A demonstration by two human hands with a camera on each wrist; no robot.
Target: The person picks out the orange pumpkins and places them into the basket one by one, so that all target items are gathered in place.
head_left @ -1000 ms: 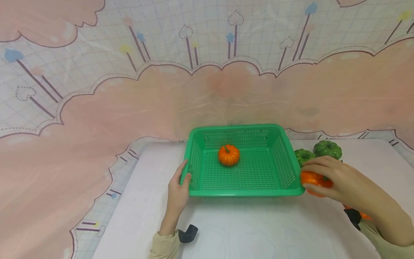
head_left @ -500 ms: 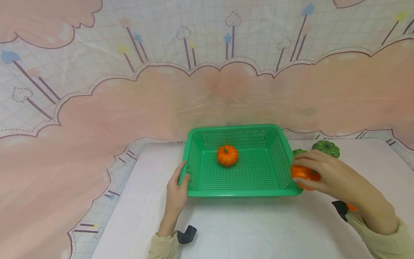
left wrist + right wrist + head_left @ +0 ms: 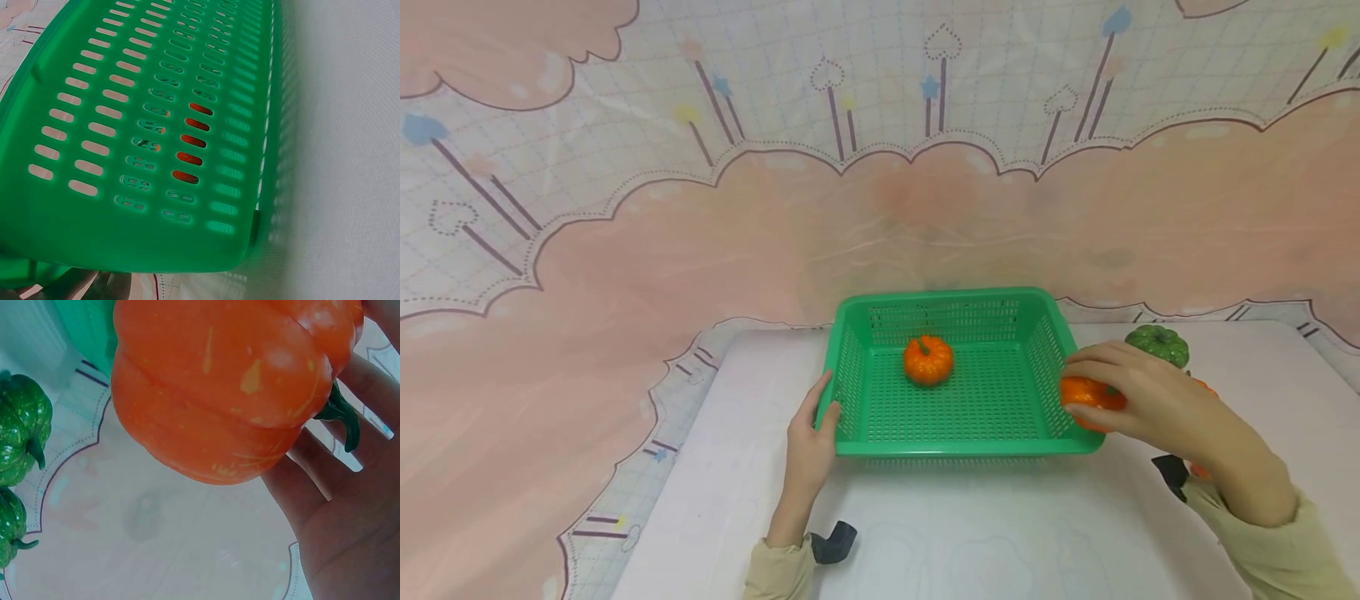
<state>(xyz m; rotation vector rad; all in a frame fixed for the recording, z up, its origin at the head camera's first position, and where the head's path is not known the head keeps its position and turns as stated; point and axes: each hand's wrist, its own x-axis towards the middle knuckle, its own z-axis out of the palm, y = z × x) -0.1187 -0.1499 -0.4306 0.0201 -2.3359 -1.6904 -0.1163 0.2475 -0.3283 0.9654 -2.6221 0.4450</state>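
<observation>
Gripping the green basket [image 3: 947,447] at its left wall, the left hand [image 3: 811,442] has its thumb at the rim. The right hand [image 3: 1131,392] grasps an orange pumpkin [image 3: 1086,404] at the basket's right wall, hiding part of that rim; whether pumpkin and rim touch cannot be determined. Inside the basket, left of centre, sits a second orange pumpkin [image 3: 928,360], also visible through the wall slots in the left wrist view. Two green pumpkins [image 3: 1157,343] lie right of the basket's rear end, one almost wholly covered by the right hand in the head view. Further orange items [image 3: 1205,386] right of the basket are obstructed by that hand and forearm; identification not possible. A white table [image 3: 715,500] supports the basket; a printed cloth [image 3: 925,225] hangs behind it.
</observation>
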